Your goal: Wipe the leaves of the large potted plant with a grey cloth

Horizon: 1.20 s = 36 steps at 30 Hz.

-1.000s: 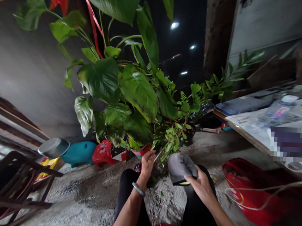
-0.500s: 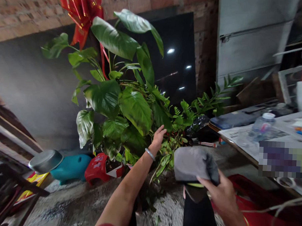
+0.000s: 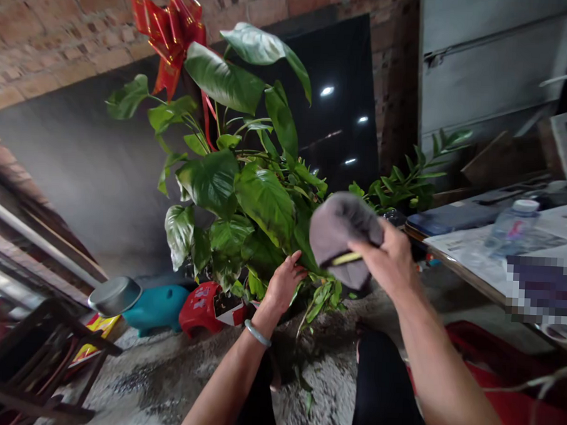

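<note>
A bunched grey cloth [image 3: 341, 231] is held in my right hand [image 3: 391, 261], its folds smeared by motion. Along its lower edge shows a thin yellow-green strip [image 3: 346, 258], whose kind I cannot make out. My left hand [image 3: 285, 281], with a pale bangle on the wrist, is at the lower leaves of a big potted plant [image 3: 265, 202]; its fingers are loosely apart and nothing shows in them. Whether they touch a leaf I cannot tell. The cloth covers part of the foliage. A red bow [image 3: 171, 35] is tied high on the plant.
Left of the plant stand a red pot [image 3: 203, 309], a teal animal-shaped stool [image 3: 159, 310] and a metal basin [image 3: 115, 296]. A dark wooden chair [image 3: 42, 365] is at far left. On the right, a table [image 3: 473, 274] bears a plastic bottle [image 3: 518, 226]. Fallen leaves lie on the rough floor.
My right hand has raised the grey cloth up and slightly left, toward the leaves. My left hand has drawn back a little, lower and nearer. The view has shifted slightly.
</note>
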### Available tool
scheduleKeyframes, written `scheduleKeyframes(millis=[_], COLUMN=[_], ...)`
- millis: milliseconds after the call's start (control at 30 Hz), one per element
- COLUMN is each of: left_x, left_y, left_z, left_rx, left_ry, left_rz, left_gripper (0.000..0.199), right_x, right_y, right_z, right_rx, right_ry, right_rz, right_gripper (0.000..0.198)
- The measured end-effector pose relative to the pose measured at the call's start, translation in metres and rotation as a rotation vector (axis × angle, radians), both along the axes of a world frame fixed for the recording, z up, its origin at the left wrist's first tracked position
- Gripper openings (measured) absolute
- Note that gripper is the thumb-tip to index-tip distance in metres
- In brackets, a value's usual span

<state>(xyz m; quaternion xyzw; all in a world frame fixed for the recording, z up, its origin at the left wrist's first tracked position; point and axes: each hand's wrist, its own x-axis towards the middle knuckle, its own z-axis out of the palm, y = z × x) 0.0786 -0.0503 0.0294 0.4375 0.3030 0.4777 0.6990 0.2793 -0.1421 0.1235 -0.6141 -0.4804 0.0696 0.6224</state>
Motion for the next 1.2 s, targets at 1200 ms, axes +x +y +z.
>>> scheduleKeyframes(millis=[1200], left_x=[-0.047], left_y=[-0.033], left_z=[-0.033], left_rx=[0.358], left_ry=[0.289], left_rz=[0.522], left_gripper=[0.024], right_x=[-0.037], right_y=[-0.077], right_z=[-0.159], right_rx=[-0.428], right_ry=[0.262], right_rz=[0.167], right_gripper=[0.04])
